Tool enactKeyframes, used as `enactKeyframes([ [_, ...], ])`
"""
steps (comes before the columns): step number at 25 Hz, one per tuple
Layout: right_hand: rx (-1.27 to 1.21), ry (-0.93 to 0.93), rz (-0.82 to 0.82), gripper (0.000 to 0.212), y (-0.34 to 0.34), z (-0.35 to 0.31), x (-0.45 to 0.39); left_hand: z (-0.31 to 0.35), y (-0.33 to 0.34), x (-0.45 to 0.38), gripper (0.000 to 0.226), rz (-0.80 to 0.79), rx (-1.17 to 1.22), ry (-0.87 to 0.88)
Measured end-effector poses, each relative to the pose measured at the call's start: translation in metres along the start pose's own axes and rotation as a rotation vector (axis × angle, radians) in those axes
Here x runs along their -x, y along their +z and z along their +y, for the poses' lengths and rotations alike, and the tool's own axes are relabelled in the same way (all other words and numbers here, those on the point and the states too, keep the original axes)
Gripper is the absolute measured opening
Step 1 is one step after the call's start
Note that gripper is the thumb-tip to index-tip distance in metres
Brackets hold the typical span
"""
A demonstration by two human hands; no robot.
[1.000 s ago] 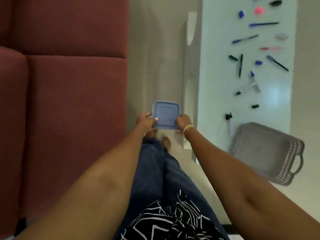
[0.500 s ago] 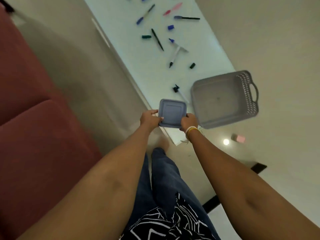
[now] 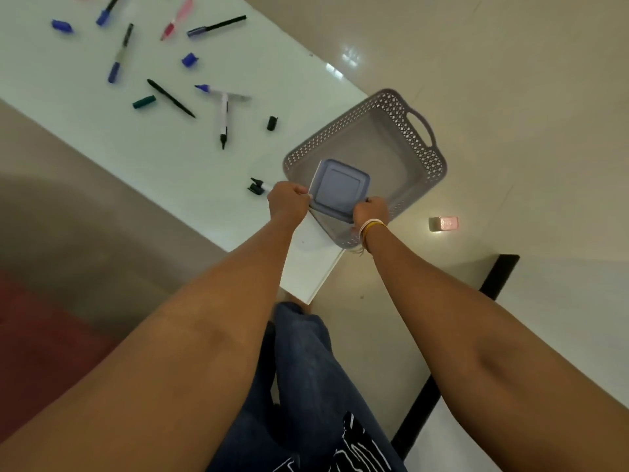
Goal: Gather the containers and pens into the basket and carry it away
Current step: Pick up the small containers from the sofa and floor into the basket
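I hold a square container with a blue-grey lid (image 3: 338, 189) between both hands, over the near corner of the grey perforated basket (image 3: 418, 144). My left hand (image 3: 287, 199) grips its left edge and my right hand (image 3: 371, 211) its near right corner. The basket stands on the corner of the white table (image 3: 177, 155) and overhangs its edge. Several pens lie scattered on the table, among them a white marker with a black tip (image 3: 223, 119), a thin black pen (image 3: 170, 98) and a pink pen (image 3: 177, 18). Loose caps lie among them, one black (image 3: 271, 123).
A short black-capped marker (image 3: 257, 186) lies just left of my left hand. A small pink and white object (image 3: 443, 223) sits on the beige floor right of the basket. A dark red sofa (image 3: 41, 338) is at the lower left. A black strip (image 3: 490, 284) crosses the floor.
I have turned from the sofa side toward the table. The container, held in both hands throughout, has moved from above the floor to above the basket's near corner.
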State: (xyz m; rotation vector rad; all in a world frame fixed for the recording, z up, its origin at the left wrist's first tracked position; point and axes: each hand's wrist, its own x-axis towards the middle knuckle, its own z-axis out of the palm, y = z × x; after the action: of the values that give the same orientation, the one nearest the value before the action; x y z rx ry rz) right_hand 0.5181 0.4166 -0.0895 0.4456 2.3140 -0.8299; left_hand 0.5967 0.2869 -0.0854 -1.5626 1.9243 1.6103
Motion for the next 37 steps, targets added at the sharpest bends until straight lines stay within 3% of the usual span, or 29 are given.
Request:
enactKeyframes([
  [4,-0.104,0.079,-0.07,0.008,0.031,0.003,-0.05,-0.012,0.002,-0.026,0.018,0.103,-0.034,-0.017],
  [7,-0.219,0.172,-0.111,0.039,0.064,0.012,-0.082,-0.029,0.0,-0.041,0.019,0.131,-0.002,-0.064],
  [10,-0.274,0.239,-0.144,0.022,0.078,0.002,-0.073,-0.036,0.0,-0.049,0.02,0.052,0.073,-0.07],
  [12,-0.246,0.254,-0.191,0.017,0.076,-0.012,-0.054,-0.035,-0.003,-0.046,0.025,-0.02,0.114,-0.06],
  [16,-0.065,0.239,-0.214,0.038,0.051,-0.031,-0.012,-0.031,-0.024,-0.02,0.03,-0.039,0.013,-0.059],
  [21,0.239,-0.048,-0.1,0.04,0.038,-0.052,0.076,-0.033,-0.071,0.035,0.033,-0.037,-0.047,-0.098],
  [28,0.629,-0.299,-0.362,0.038,0.147,-0.063,0.183,-0.122,-0.188,0.063,0.041,0.043,-0.029,-0.203],
  [37,0.907,-0.574,-0.648,0.034,0.381,-0.129,0.378,-0.257,-0.441,0.067,0.054,0.359,0.043,-0.421],
])
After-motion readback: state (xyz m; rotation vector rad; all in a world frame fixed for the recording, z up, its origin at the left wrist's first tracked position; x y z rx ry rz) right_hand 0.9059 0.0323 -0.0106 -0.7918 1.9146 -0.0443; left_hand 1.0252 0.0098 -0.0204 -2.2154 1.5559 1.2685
